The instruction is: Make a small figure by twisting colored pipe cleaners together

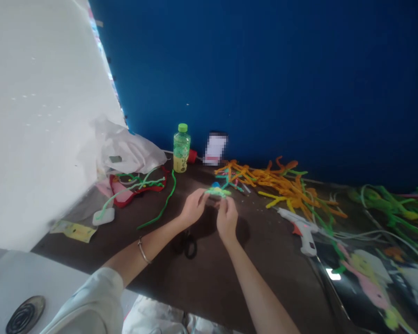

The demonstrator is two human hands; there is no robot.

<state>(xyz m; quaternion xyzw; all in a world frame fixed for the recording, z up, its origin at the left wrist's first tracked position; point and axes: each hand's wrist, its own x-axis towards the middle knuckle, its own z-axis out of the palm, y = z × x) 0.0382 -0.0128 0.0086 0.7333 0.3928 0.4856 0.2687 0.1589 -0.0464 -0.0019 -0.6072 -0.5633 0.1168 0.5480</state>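
Note:
My left hand [194, 207] and my right hand [227, 215] are close together over the middle of the dark table. Between their fingertips is a small piece of light green pipe cleaner [218, 191], with some yellow in it and a bit of blue behind. Both hands are pinched on it, one at each end. Its exact shape is blurred. Below my left wrist lie scissors [190, 246] with black handles, partly hidden. A single green pipe cleaner [165, 208] curves across the table left of my left hand.
A green-capped bottle [181, 150] and a phone [216, 148] stand at the back. Orange pipe cleaners [264, 178] are heaped to the right, near a white glue gun [301, 229]. At left are a plastic bag [132, 146] and a red-edged pouch [123, 195].

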